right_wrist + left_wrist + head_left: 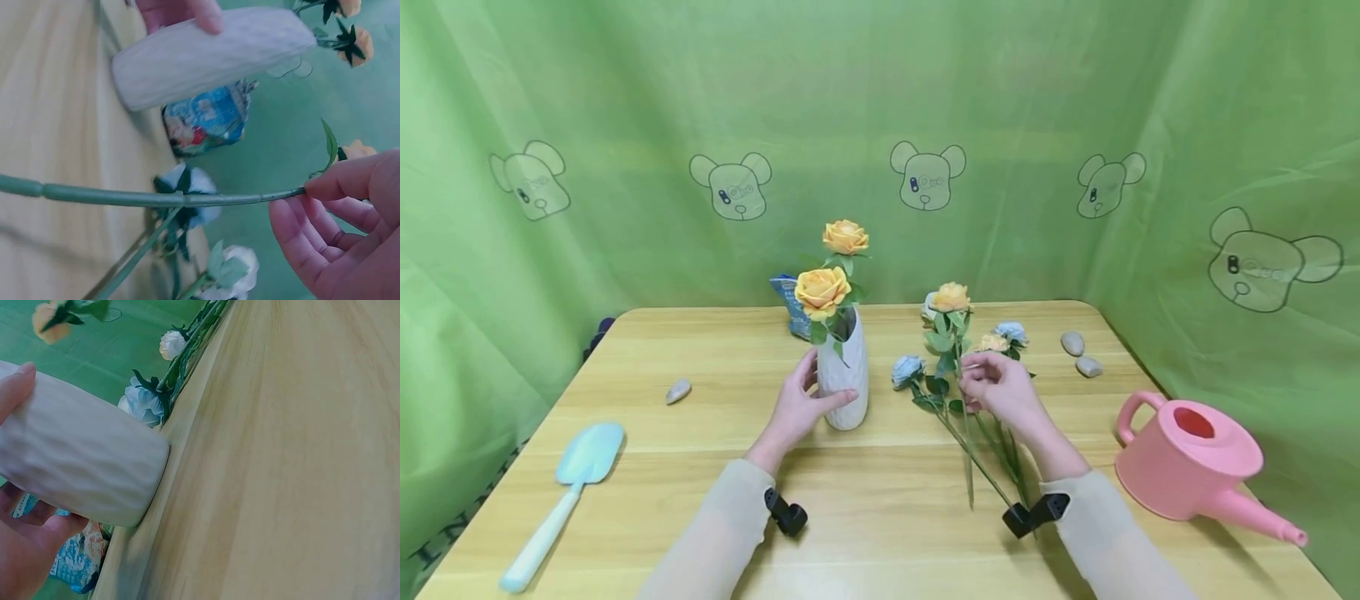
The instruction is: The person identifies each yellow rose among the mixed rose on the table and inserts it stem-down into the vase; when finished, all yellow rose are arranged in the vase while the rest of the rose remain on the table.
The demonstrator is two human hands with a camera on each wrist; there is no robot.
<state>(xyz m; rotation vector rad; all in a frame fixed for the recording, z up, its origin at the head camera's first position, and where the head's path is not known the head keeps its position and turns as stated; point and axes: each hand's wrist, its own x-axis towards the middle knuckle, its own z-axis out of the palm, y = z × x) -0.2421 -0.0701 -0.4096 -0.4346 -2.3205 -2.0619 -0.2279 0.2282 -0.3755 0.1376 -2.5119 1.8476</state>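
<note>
A white textured vase (848,379) stands upright with two yellow-orange roses (822,292) in it. My left hand (801,408) holds the vase around its side, thumb across the front; the left wrist view shows the vase's lower wall (87,450) between thumb and fingers. To the right, my right hand (1006,393) pinches the green stem (237,199) of a peach rose (951,297) between thumb and fingertips, its lower stem hanging down. Beneath and around it lie a blue rose (907,371), another blue rose (1011,332) and a pale peach rose (993,342).
A blue printed packet (793,304) stands behind the vase. At right is a pink watering can (1180,454), with two grey stones (1072,342) behind it. A light-blue trowel (583,458) and another stone (678,391) lie at left. Green curtains (835,108) surround the table.
</note>
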